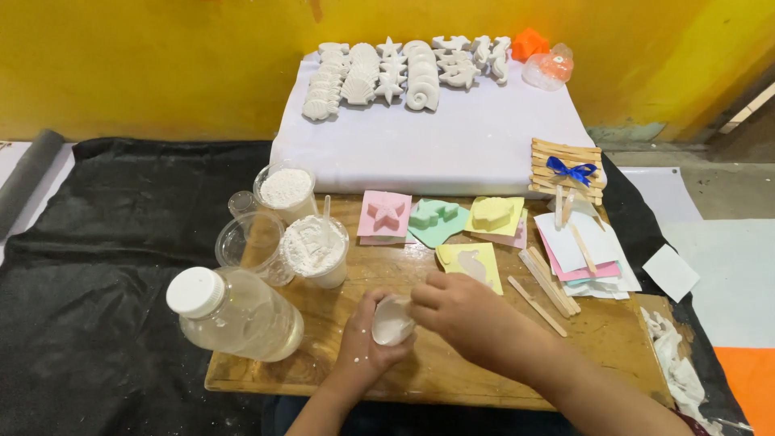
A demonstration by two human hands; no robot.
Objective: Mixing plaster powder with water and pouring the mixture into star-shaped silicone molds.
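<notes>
Over the near part of a wooden board [452, 379], my left hand [365, 345] cradles a small white plaster piece [391, 323]. My right hand [460, 311] pinches that piece's upper right edge with its fingertips. White specks dot my left hand. Just beyond my right hand a yellow mould [471, 264] lies on the board. To the left of my hands stand a lying clear bottle with a white cap [236, 313] and a plastic cup of white powder with a stick in it [316, 249].
A pink star mould [385, 215], a green mould [434, 216] and another yellow mould [493, 214] lie farther back. Wooden sticks [549, 287], coloured paper [585, 250], more cups [284, 190], a stick raft with a blue bow [567, 170], and white cast shapes [404, 69] on a white cloth [452, 145] surround them.
</notes>
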